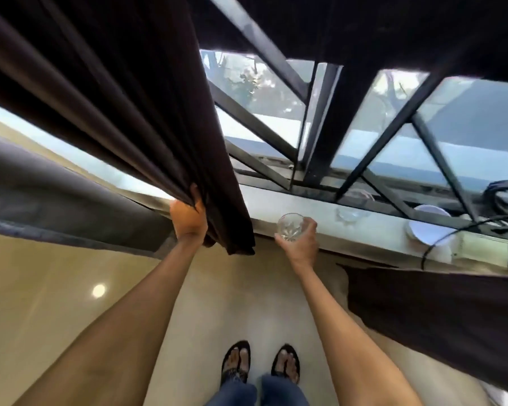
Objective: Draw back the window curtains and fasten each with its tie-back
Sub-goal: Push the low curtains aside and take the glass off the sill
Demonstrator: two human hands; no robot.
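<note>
The dark brown pleated fabric curtain (135, 118) on my left hangs bunched into deep folds, drawn clear of the middle panes. My left hand (189, 220) grips its lower edge, fingers curled around the gathered pleats, thumb side toward me. I judge the bunching is deliberate: a tight bundle is what a tie-back can go around.

No tie-back is identifiable in this view. A grey padded band or bolster (56, 200) runs along the left, behind the curtain; I cannot tell what it is.

My right hand (298, 244) is not free. It holds a clear cut-glass tumbler (291, 227), fingers wrapped round the far side, just above the pale stone window sill (379, 230). Probable reason: the glass stood where the fabric would sweep, so I am lifting it clear or setting it aside. Which of the two I cannot tell.

The second dark brown curtain panel (437, 323) lies low on my right, below the sill edge, not gathered, not fastened.

Further along the sill: a small clear glass dish (348, 213), a white round plate (425, 230), black cables (505, 197) looped at the far right. Black metal window bars (320, 127) cross the panes diagonally.

Status, as judged: left curtain drawn back, unfastened; right curtain untouched. Fastening needs two hands, so the tumbler must be put down first.

Risk: fabric dragging the dish or cables.
</note>
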